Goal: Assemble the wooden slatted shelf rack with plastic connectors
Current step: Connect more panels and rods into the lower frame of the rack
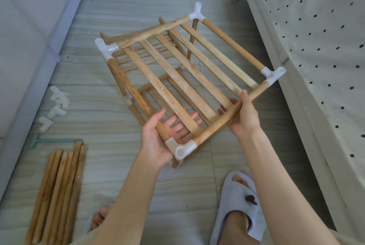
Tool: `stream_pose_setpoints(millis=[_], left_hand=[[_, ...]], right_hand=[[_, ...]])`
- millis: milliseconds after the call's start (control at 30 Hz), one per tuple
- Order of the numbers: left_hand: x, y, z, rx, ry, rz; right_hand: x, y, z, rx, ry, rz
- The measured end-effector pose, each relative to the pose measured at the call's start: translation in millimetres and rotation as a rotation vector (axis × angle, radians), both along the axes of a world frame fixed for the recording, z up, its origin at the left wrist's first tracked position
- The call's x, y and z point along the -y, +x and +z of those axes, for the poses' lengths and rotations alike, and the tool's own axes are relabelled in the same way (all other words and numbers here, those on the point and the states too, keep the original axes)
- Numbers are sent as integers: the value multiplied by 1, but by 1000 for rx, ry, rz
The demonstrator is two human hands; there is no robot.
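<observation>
Slatted shelf panel [177, 78] is up off the floor, centre frame. Left hand [158, 140] cradles the 6 o'clock corner connector [180, 149], fingers spread beneath; right hand [244, 114] wraps the near rail. Looks light and rigid, though push-fit corners could pop. Spare dowels [57, 191] at 8 o'clock, loose connectors [56, 104] at 9, more slatted panels [142, 51] underneath.

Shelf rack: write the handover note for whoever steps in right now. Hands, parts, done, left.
Left hand supports the slatted shelf from beneath at the near corner connector, fingers spread under the slats.
Right hand grips the near rail.
Shelf is held tilted above the floor; all four corners carry white connectors.
More slatted panels lie under it.
Loose rods lie on the floor at left, spare connectors beyond them.
Done: one shelf framed. Left: probably rods into the open sockets, then the other shelves.
</observation>
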State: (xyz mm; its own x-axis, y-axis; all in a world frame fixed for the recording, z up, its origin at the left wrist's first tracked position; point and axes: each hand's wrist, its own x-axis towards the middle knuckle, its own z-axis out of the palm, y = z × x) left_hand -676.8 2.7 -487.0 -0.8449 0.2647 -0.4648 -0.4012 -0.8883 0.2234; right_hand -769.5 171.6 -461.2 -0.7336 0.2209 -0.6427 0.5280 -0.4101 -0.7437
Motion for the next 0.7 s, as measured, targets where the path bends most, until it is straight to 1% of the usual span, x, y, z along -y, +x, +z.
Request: stream_pose_setpoints(millis=[67, 167, 267, 467, 700], left_hand=[[-7, -1, 0, 18, 9, 12], [-15, -4, -1, 61, 6, 93], [-19, -6, -1, 90, -36, 149], [-24, -6, -1, 147, -202, 198], [-20, -1, -5, 161, -239, 231]], right_hand=[[8, -6, 0, -34, -49, -105], [18, -6, -6, -105, -8, -185], [20, -5, -12, -127, 83, -187], [21, -1, -17, -131, 97, -193], [29, 4, -17, -177, 125, -204]])
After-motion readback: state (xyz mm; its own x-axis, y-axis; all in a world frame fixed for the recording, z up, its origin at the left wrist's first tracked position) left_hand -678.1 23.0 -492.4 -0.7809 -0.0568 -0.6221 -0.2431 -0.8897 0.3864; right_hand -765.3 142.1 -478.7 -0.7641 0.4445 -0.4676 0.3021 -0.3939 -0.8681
